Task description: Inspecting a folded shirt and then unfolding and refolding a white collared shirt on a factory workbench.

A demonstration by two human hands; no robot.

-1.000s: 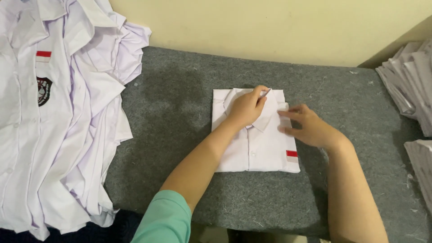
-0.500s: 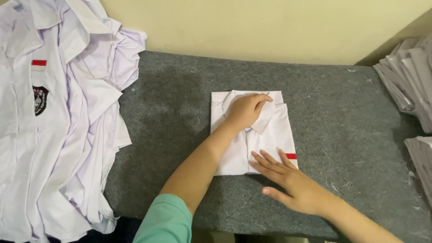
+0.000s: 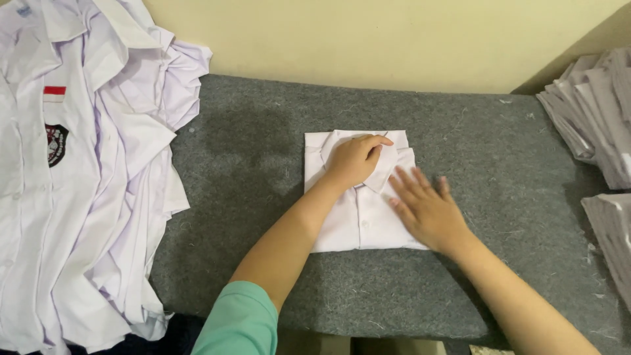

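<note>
My right hand point(image 3: 427, 213) lay flat, fingers spread, on the near right part of the folded white shirt point(image 3: 358, 217), mid grey felt table point(image 3: 263, 151). Farther, my left hand point(image 3: 351, 161) curled loosely over the collar. I judged the cloth light and limp (slides easily); best gripped along folded edges.

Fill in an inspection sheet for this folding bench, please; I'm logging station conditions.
Surface: grey felt table, faint darker patch near its middle.
Job's things: folded white shirt, lying flat.
Clutter: heap of unfolded white shirts at left; folded stacks at right.
Hands: left hand on the collar; right hand flat on the shirt's right side.
Cables: nothing seen.
Surroundings: plain cream wall behind.
</note>
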